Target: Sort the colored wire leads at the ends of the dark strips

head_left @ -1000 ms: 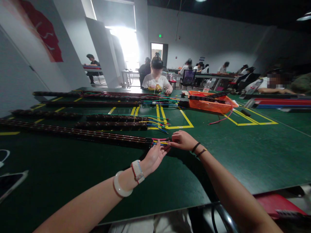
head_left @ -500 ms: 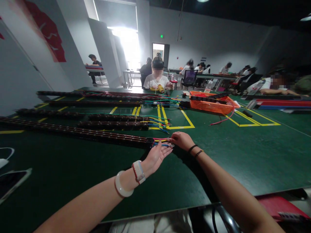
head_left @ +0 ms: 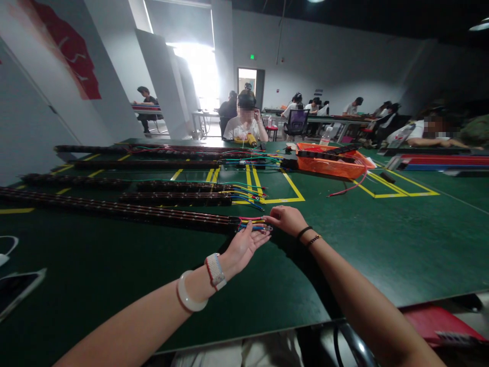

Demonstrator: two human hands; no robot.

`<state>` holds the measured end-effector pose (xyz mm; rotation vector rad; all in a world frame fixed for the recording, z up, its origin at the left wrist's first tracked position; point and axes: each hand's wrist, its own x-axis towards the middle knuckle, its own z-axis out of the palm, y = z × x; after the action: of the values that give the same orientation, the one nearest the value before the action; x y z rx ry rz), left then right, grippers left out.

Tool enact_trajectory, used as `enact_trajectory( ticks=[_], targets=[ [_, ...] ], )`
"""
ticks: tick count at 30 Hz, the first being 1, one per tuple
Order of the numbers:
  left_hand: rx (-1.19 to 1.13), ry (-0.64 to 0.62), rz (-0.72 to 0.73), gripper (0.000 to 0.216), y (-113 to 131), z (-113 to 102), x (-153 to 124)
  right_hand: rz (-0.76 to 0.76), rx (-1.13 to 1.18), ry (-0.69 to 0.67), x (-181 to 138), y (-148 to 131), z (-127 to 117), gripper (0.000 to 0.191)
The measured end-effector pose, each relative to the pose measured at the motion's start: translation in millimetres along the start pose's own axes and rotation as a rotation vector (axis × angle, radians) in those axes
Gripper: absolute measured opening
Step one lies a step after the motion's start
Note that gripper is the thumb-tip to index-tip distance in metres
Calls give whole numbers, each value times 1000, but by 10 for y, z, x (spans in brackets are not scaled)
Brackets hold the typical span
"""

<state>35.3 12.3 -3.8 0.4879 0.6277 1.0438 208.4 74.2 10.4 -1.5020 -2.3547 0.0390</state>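
Left grip spreads under coloured wires; right grip pinches some near their ends.

Green table across the frame, yellow tape upon it, cable chains at left and centre, orange basket right of centre, device lower left.

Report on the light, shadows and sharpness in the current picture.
Head view: the window is washed out to white; also in the head view, a dark shadow lies on the green table beside the right forearm; head view again, the wire tips by the left hand look small and soft.
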Motion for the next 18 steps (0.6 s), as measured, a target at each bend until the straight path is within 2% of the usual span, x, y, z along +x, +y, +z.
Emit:
enact_trajectory(
  ticks=[3, 6, 8, 10, 13, 18],
  targets=[
    [-1, 26, -2, 29, -7, 4, 9, -33, -25, 68, -51, -14, -138, 51],
    [-7, 23, 21, 28, -18, 8, 8, -268, -76, 109, -102, -55, -252, 52],
    [-22, 19, 30, 27, -28, 4, 8, -426, -96, 91, -127, -93, -268, 47],
    [-33, 17, 33, 26, -38, -7, 15, -511, -101, 54, -136, -133, -241, 44],
    [-44, 1, 45, 26, -50, -22, 31, -527, -111, 12, -126, -165, -184, 41],
    [-23, 1, 31, 31, -43, -4, 25, -389, -166, -4, -109, -126, -178, 44]
  ],
)
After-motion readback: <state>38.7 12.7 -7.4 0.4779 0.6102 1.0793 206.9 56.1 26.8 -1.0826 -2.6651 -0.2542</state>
